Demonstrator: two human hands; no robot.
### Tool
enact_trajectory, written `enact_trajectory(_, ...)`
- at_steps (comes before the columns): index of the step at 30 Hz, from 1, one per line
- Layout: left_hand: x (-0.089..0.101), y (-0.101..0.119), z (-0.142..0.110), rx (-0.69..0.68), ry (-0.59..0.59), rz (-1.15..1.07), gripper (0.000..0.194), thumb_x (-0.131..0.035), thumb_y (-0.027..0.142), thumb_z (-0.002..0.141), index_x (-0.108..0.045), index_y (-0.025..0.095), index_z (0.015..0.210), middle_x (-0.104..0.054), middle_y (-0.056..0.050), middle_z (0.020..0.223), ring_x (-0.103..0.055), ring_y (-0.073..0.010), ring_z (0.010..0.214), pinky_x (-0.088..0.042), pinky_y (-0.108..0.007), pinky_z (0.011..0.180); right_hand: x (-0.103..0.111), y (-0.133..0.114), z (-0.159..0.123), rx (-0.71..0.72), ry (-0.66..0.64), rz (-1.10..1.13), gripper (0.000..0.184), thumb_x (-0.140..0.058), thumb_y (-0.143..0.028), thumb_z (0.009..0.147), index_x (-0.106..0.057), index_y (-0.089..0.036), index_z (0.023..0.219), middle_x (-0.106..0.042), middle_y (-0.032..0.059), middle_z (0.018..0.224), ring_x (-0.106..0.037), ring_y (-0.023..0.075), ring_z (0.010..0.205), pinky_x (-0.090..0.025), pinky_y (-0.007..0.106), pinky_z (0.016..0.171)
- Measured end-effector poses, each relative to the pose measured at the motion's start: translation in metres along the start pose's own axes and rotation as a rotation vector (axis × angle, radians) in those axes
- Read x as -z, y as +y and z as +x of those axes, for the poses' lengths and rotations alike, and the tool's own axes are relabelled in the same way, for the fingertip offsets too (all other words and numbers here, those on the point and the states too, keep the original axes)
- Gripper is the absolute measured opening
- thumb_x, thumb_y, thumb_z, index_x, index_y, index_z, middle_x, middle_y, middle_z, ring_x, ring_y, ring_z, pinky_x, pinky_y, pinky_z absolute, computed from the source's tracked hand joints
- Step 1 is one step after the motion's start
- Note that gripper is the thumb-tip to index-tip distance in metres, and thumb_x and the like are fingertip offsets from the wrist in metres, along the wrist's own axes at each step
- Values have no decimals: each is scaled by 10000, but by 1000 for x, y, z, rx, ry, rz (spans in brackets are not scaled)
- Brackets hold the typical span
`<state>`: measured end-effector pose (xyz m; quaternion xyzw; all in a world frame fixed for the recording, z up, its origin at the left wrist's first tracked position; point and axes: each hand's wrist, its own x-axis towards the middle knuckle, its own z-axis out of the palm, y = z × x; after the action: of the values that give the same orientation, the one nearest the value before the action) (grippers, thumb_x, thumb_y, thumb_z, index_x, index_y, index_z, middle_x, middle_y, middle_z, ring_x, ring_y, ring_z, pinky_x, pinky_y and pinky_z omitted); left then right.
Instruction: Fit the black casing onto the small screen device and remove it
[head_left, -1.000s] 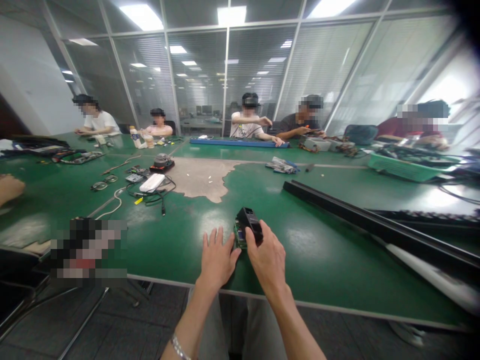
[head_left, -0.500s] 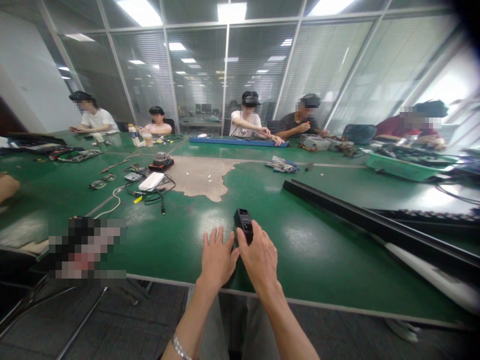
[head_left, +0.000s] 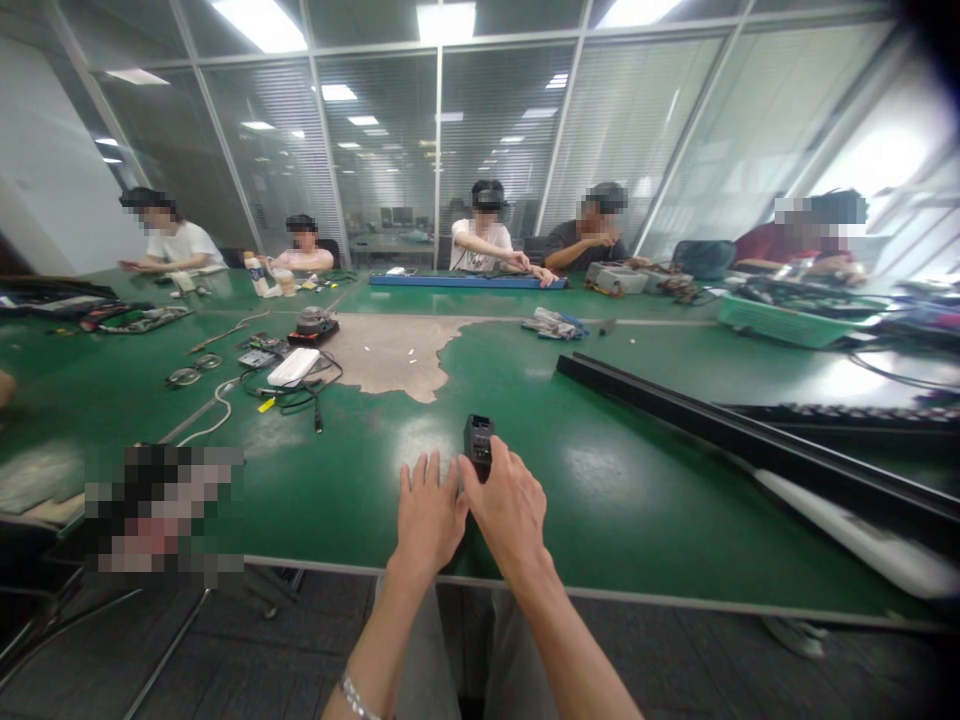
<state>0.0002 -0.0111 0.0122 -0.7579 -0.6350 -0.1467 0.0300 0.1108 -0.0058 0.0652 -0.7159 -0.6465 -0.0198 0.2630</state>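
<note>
My right hand [head_left: 508, 505] is closed round a small black plastic housing [head_left: 478, 438] with rectangular openings in its top, near the front edge of the green table. The thumb lies on its near left side and the fingers on its right, so the lower part is hidden. My left hand [head_left: 431, 508] lies flat on the table just left of the housing, fingers stretched out, its thumb close to the right hand. Whether the left thumb touches the housing I cannot tell.
Left of centre lie a white box-shaped device [head_left: 294, 367] with black cables and eyeglasses [head_left: 193, 370]. A long black bar [head_left: 675, 420] crosses the right side. Farther back are gloves [head_left: 553, 323], a green basket [head_left: 795, 322] and a blue bar [head_left: 465, 281]. Several people sit around the table.
The right hand has moved left and turned the black housing more upright. A green circuit board seen beneath it a second ago is now hidden. The left hand has stayed nearly still.
</note>
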Motion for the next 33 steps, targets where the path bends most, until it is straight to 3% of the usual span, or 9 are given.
enact_trajectory(4,0,0,1,0,2,8,480,-414,322,970,-422,281,1448,-421,-97,1516,-324,-320,1412,-226,-582,1144,5,-2,4,10,-46,-24,390,-509,-485,915,-531,-186,1164,-677,93,935,-676,230,836,-453,297,700)
enact_trajectory(12,-1,0,-1,-26,8,-16,486,-432,360,947,-470,235,1415,-408,-126,1520,-317,-338,1410,-207,-584,1147,-8,3,-3,-33,-51,-30,677,-462,-529,918,-345,-89,1420,-662,170,1059,-666,285,935,-460,331,712)
enact_trajectory(18,3,-3,0,-15,-17,-70,489,-465,388,924,-506,239,1387,-383,-108,1538,-285,-331,1428,-174,-572,1166,-24,8,-12,-60,-32,-30,547,-428,-544,928,-477,-139,1293,-631,137,1055,-639,273,964,-453,323,724)
enact_trajectory(26,6,-4,-1,-18,-15,-112,389,-451,402,956,-554,333,1325,-391,-79,1533,-316,-317,1415,-192,-595,1154,-32,19,-9,-21,-25,53,488,-484,-502,909,-498,-176,1273,-605,90,1042,-626,231,946,-453,294,754)
enact_trajectory(33,1,-3,0,-16,14,-61,363,-372,363,999,-585,304,1288,-406,-93,1523,-336,-308,1404,-216,-594,1147,-38,24,-9,-12,8,92,633,-473,-561,910,-453,-101,1343,-603,146,1109,-624,253,994,-452,305,779)
